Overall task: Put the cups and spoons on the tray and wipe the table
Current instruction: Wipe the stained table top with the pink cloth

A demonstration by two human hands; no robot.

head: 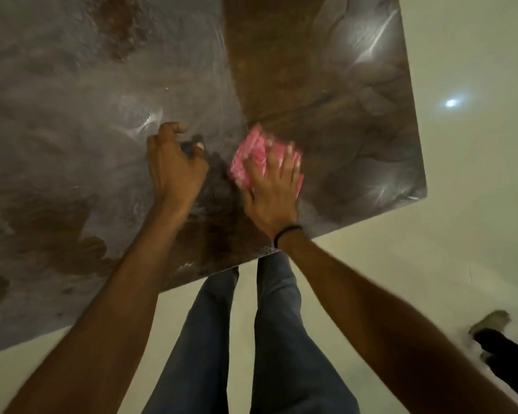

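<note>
A pink cloth (251, 158) lies flat on the glossy brown and grey marbled table (102, 115), near its right corner. My right hand (274, 189) presses down on the cloth with fingers spread; the cloth is motion-blurred. My left hand (174, 165) rests on the tabletop just left of it, fingers curled, with nothing in it. No cups, spoons or tray are in view.
The table's near edge runs diagonally from lower left to its right corner (422, 192). Pale floor (461, 234) lies beyond it. My legs in blue jeans (251, 339) stand below the edge. Another person's foot (491, 327) shows at the lower right.
</note>
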